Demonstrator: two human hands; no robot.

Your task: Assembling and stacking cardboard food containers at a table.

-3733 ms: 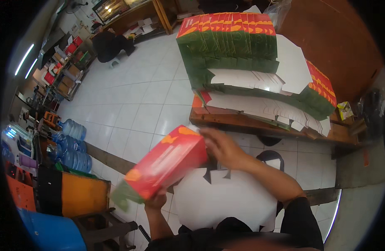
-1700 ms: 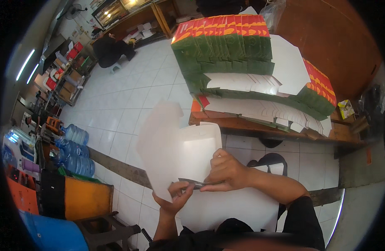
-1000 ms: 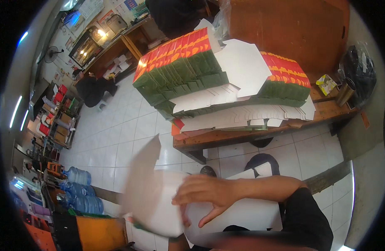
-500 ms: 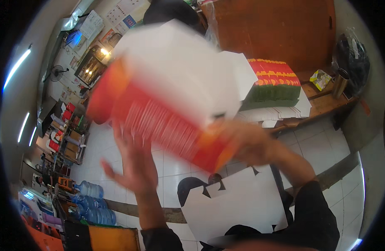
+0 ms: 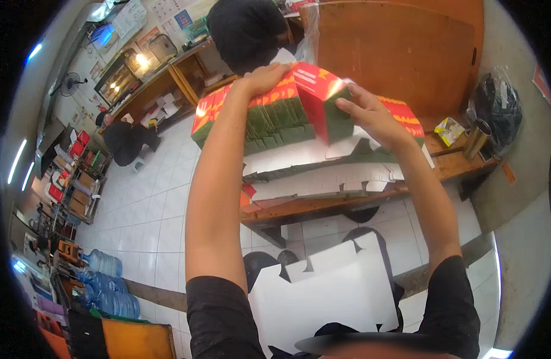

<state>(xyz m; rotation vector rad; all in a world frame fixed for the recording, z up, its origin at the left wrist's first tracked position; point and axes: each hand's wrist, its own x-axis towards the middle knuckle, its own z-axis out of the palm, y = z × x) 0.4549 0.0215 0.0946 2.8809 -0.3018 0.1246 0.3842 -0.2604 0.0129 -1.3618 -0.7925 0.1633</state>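
Observation:
My right hand [image 5: 374,116] grips the end of a red, orange and green folded paper carton [image 5: 323,90], thumb on the near side. This carton leans against a row of similar nested cartons [image 5: 272,113] on the bench. My left hand [image 5: 266,81] lies across the top of that row, fingers stretched toward the held carton; its thumb is hidden. More nested cartons [image 5: 401,113] stand right of my right hand. White flaps [image 5: 287,157] stick out from the row toward me. A flat white die-cut card [image 5: 329,293] with notched edges rests on my lap.
The wooden bench [image 5: 269,214] carries the cartons, a yellow packet [image 5: 449,131] and a metal cup [image 5: 478,136]. A black bag [image 5: 497,113] hangs at right. Another person [image 5: 245,36] in dark headwear sits behind the row. Blue water bottles [image 5: 111,293] stand at lower left.
The carton has gone from in front of me, blurred, to the row on the bench. Both hands have reached forward; my left hand now rests on the row.

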